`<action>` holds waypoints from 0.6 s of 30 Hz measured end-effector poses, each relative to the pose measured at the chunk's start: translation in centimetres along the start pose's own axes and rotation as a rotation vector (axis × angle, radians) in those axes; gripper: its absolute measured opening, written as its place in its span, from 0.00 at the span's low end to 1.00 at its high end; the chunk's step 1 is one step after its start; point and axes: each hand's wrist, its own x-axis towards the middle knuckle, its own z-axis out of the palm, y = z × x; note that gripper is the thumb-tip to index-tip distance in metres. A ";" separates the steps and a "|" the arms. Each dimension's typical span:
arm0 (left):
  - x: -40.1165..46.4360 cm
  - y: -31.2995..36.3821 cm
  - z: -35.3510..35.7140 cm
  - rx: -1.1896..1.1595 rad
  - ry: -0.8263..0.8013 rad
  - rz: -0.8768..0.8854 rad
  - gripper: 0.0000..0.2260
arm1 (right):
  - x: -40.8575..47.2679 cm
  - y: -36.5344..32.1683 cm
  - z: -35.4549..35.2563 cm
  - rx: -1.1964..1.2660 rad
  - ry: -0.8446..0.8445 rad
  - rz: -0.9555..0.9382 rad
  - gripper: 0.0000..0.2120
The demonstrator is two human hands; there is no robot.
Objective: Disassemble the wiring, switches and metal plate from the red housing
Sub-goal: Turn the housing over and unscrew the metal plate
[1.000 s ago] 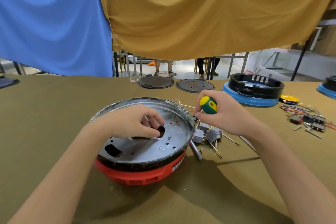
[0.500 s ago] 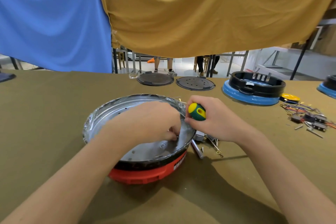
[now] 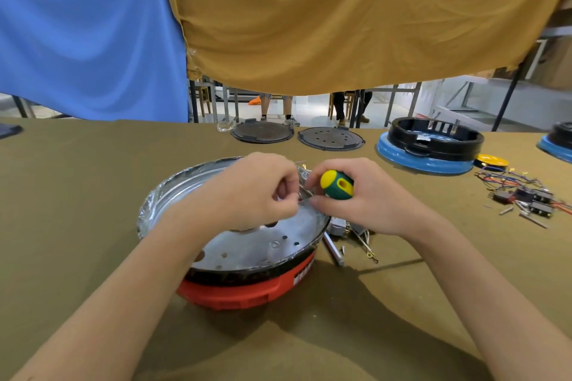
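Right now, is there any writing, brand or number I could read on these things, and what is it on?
None can be read.
Red housing: white marks on its right side, too blurred to read.
Screwdriver, metal plate, blue-based housing: no text visible.

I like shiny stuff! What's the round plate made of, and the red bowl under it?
The plate looks like bare metal: silvery, reflective, with punched holes. The red housing looks like moulded plastic: solid colour, dull sheen, ribbed slots. Neither is certain from sight alone.
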 end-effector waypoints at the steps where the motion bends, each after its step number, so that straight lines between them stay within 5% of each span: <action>1: -0.2 -0.1 -0.2 -0.037 0.013 -0.014 0.08 | 0.0 -0.1 0.0 0.022 0.001 -0.014 0.05; 12: -0.5 -0.1 0.1 -0.308 0.022 -0.127 0.05 | -0.5 -0.7 -1.5 0.112 0.023 -0.006 0.03; 18: -1.6 -2.1 -1.2 -0.233 -0.262 -0.215 0.06 | -1.4 1.4 -3.0 -0.130 -0.362 0.329 0.02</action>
